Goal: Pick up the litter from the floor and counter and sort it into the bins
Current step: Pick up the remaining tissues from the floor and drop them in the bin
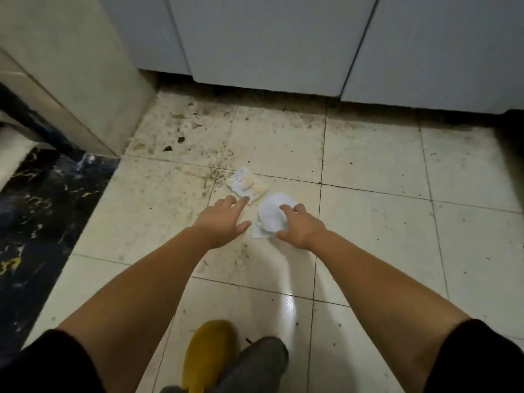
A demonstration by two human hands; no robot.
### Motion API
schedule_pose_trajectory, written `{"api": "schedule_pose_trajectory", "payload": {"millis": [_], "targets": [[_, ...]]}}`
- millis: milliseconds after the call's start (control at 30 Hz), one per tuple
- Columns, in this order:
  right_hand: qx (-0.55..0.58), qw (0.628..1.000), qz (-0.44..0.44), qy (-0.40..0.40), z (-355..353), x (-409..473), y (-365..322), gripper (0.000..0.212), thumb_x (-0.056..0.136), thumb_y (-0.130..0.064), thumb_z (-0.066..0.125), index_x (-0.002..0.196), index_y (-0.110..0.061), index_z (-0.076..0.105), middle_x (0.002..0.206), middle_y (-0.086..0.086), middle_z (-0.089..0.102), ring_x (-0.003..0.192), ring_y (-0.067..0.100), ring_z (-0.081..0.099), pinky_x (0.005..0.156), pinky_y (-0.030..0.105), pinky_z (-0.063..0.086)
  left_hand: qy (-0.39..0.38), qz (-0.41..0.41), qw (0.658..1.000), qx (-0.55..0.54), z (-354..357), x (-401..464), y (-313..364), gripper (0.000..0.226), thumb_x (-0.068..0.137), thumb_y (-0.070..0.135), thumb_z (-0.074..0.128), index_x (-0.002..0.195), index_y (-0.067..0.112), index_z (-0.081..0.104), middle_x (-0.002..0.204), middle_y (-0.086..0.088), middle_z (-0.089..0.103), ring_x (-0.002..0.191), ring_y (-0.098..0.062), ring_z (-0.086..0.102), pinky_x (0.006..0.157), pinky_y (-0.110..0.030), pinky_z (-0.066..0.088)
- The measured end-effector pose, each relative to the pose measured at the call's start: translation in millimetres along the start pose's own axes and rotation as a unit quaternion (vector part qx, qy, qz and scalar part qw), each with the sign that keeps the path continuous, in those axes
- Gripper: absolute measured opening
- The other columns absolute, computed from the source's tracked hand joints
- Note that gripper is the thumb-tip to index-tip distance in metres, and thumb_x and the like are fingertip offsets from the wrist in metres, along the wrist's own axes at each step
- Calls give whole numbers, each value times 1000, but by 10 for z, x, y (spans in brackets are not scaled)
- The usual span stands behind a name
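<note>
Two pieces of litter lie side by side on the dirty tiled floor. One is a small yellowish plastic packet [247, 185]; my left hand [224, 221] reaches down with spread fingers, its fingertips at the packet's near edge. The other is a crumpled white paper [270, 214]; my right hand [302, 226] hovers over its right side, fingers apart and curled, touching or nearly touching it. Neither hand holds anything.
White cabinet doors [269, 43] run along the back, with a dark gap beneath them. A pale wall corner [85, 69] stands at left beside a dark marble strip [42, 211]. My yellow slipper [208, 355] and grey trouser leg show at the bottom. Dirt specks cover the tiles.
</note>
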State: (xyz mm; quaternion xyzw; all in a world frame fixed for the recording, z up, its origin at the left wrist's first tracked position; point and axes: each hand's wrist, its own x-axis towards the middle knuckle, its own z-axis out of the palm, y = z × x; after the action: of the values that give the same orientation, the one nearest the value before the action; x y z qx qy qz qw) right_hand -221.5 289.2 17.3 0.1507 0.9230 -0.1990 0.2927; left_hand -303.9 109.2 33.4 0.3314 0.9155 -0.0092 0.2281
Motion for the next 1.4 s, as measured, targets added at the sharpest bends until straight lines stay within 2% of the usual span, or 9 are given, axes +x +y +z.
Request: {"api": "schedule_pose_trajectory", "payload": {"millis": [133,300,400,500,667,900,1100,1300,1400], "targets": [[24,999,28,-3,96,398,-78,77,90,-50,53,151,-31,10,158,11,10,126,33,49,97,41,45,7,-9,1000,27,118,597,-167,66,95,52,40,152,25,17,158,-11,22,143,-30,27,112,-48,31],[-10,998,62,-26,227,696,-43,69,89,-48,55,147,-30,22,149,15,20,117,35,51,93,40,46,-17,-11,1000,-5,278,1172,-203,70,93,55,42,152,33,12,162,-12,6,149,-34,8,115,-56,27],[-37,998,44,1,309,742,-9,52,91,-33,55,138,-22,37,139,17,30,109,35,51,83,38,45,-55,-11,998,5,387,1346,-194,70,92,50,49,151,34,14,157,-14,16,144,-36,18,108,-54,35],[-28,999,40,10,428,746,-15,38,90,-10,51,128,-12,45,128,17,41,102,35,55,74,36,42,-39,-3,998,58,450,1354,-160,52,94,22,49,142,25,30,142,-16,33,130,-36,34,99,-48,45],[26,999,42,6,441,598,-16,36,90,-3,47,126,-7,48,122,17,46,101,36,58,85,39,49,-38,6,999,7,450,1077,-136,37,94,1,40,129,11,41,125,-16,45,114,-31,47,88,-41,48],[43,996,-19,71,57,80,-128,29,91,-6,45,119,-2,48,120,21,48,100,40,58,80,37,46,76,-51,988,-128,127,210,-152,24,99,3,36,120,2,48,113,-22,50,92,-40,58,77,-41,48],[33,983,-151,100,-99,-738,-738,27,89,-8,48,115,0,49,118,23,49,96,40,57,72,34,40,168,-134,961,-173,-141,-1112,-113,23,96,2,42,118,0,49,112,-23,50,92,-41,57,76,-39,47],[-4,942,-323,89,209,-1692,-1613,29,91,-11,49,117,-1,51,120,22,51,101,38,57,75,31,41,293,-316,868,-247,40,-2977,-20,27,101,15,41,126,7,50,119,-19,55,108,-34,56,90,-38,45],[-17,921,-382,71,500,-2258,-2075,31,93,-16,50,121,-5,50,123,20,51,105,37,57,87,34,47,325,-398,821,-249,194,-3940,-67,21,101,14,40,110,0,53,110,-23,57,100,-37,54,79,-36,38]]}}
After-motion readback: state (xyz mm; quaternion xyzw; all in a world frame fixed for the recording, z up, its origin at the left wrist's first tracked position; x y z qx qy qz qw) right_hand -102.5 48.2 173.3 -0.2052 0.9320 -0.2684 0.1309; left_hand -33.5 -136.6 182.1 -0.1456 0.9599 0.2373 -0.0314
